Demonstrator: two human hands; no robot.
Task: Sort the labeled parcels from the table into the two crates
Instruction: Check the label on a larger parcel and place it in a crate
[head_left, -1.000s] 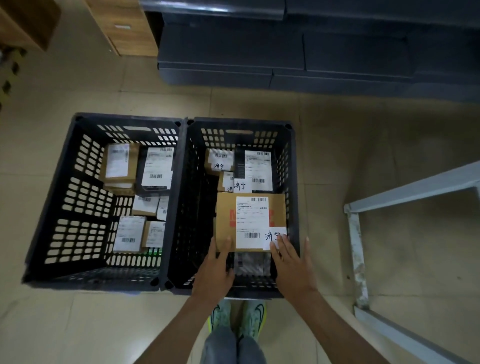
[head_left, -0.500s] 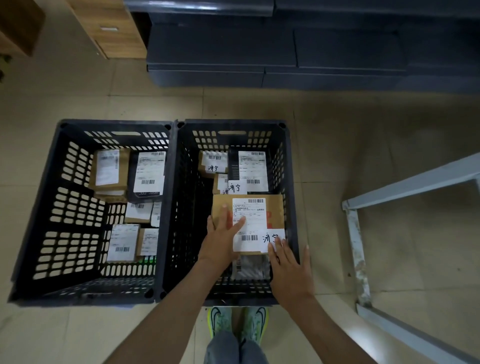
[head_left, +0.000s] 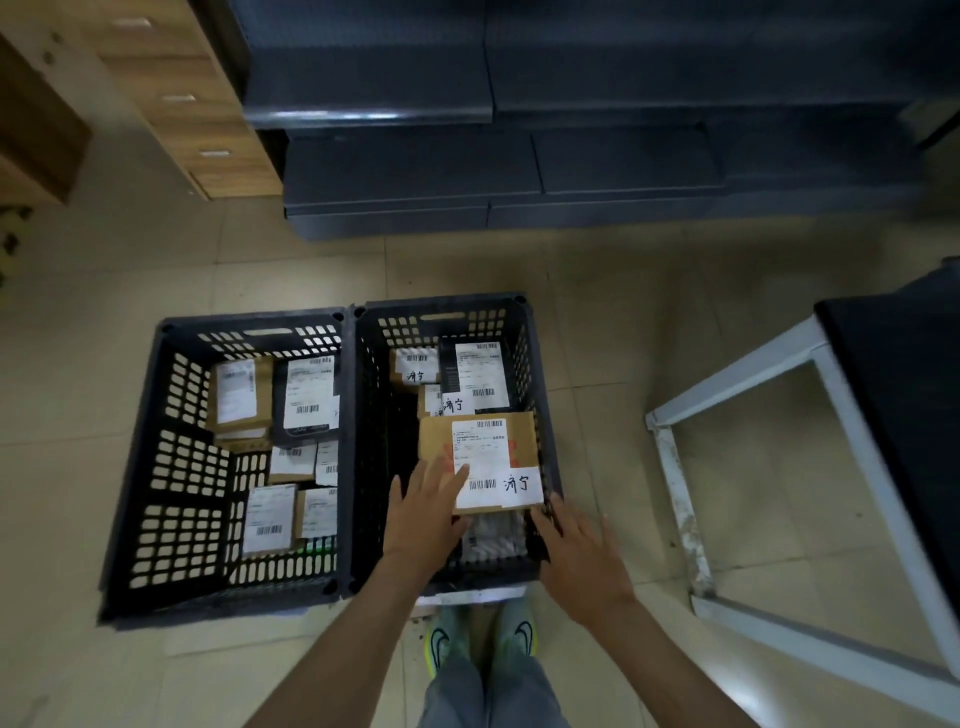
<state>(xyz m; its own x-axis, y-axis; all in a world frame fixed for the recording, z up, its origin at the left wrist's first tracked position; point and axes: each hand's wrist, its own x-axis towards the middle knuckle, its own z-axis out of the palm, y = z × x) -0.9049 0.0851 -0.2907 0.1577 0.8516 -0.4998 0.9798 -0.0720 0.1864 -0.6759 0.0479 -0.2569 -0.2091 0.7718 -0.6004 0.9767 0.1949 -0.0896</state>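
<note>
Pressing lightly with straight fingers, the left hand (head_left: 427, 519) should only need to nudge the box (head_left: 480, 447) level — it lies label-up on other parcels (head_left: 480, 371) in the right crate (head_left: 441, 306) — while the right hand (head_left: 582, 558) hovers spread, empty, by the rim.

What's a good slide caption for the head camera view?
Left hand rests on a cardboard parcel in the right crate, right hand open near the rim.
</note>
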